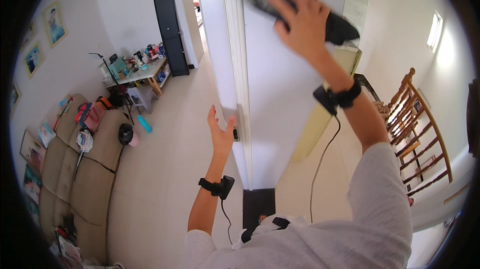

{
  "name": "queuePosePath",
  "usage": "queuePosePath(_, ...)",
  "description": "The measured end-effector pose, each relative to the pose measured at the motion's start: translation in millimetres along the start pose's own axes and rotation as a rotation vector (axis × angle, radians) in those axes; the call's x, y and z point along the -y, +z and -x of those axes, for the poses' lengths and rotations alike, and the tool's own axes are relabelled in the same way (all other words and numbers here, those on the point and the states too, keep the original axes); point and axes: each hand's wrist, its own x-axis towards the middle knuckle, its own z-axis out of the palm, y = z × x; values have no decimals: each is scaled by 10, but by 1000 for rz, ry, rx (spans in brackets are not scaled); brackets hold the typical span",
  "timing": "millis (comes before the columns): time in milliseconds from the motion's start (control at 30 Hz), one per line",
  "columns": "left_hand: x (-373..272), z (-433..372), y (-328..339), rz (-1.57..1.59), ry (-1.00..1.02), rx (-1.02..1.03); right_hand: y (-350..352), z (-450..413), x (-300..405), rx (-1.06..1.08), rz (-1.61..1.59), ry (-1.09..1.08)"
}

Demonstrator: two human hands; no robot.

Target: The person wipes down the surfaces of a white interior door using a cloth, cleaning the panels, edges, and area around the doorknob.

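My right hand (305, 25) is raised, with its fingers spread over a bunched black and grey cloth (339, 30). The cloth is partly blurred and lies over the upper part of a white panel (281, 92), a wall or a door face. Whether it presses on the surface I cannot tell. My left hand (221, 130) is lower, fingers apart and holding nothing. It is close to the white upright frame (242, 81), near a dark metal latch fitting (236, 134). Both wrists wear black straps with cabled devices.
On the left stands a brown sofa (90, 171) with bags on it. Behind it are a cluttered table (150, 69), a grey plastic chair (139, 98), a turquoise bottle (144, 124) and a tall black cabinet (170, 32). A wooden stair railing (431, 134) runs along the right.
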Motion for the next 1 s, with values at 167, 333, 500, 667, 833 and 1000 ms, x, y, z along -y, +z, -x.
queuePosePath(167,162,-394,-71,97,33,47,13,1177,420,78,-33,-320)
queuePosePath(333,383,-684,96,298,3,206,-137,2292,214,264,-232,-640)
queuePosePath(500,404,-794,185,224,-80,178,-109,1464,-380,345,-27,-372)
queuePosePath(667,471,-776,284,244,57,54,-396,-159,-934,48,-152,-5)
queuePosePath(833,453,-735,318,293,75,58,-215,362,-883,-113,-103,-23)
queuePosePath(1000,456,-709,277,286,90,81,-192,1418,-508,58,-201,7)
